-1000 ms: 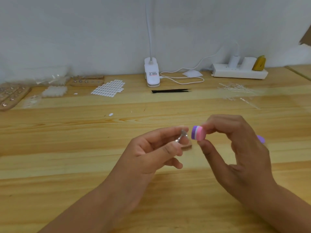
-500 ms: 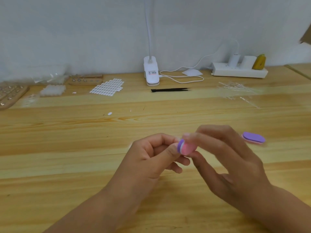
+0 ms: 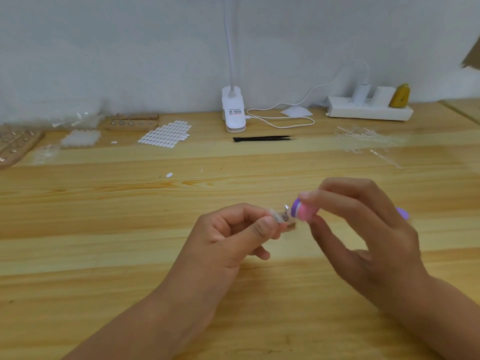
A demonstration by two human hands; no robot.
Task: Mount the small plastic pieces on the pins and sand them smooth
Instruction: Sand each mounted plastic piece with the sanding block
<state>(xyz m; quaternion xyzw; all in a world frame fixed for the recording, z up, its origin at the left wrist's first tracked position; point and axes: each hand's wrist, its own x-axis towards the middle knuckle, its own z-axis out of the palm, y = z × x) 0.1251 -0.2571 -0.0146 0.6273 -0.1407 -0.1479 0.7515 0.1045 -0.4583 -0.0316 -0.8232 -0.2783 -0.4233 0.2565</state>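
Note:
My left hand (image 3: 228, 240) pinches a small metal pin holder (image 3: 284, 219) with a clear plastic piece on it, held above the middle of the wooden table (image 3: 104, 229). My right hand (image 3: 363, 229) grips a pink and purple sanding block (image 3: 302, 212) between thumb and fingers. The block's purple face sits just right of the pin's tip, touching or nearly touching it. Behind my right hand a second purple block (image 3: 403, 213) peeks out on the table.
At the back left lie wooden pin boards (image 3: 131, 123), a sheet of white oval pieces (image 3: 166, 133) and bags of clear parts (image 3: 80, 137). A clip lamp (image 3: 233, 110), black tweezers (image 3: 262, 138), a power strip (image 3: 368, 110) and scattered clear sticks (image 3: 363, 136) lie further right.
My right hand drew the sanding block back to the right off the pin after pressing it against my left fingers. The pin's tip shows again.

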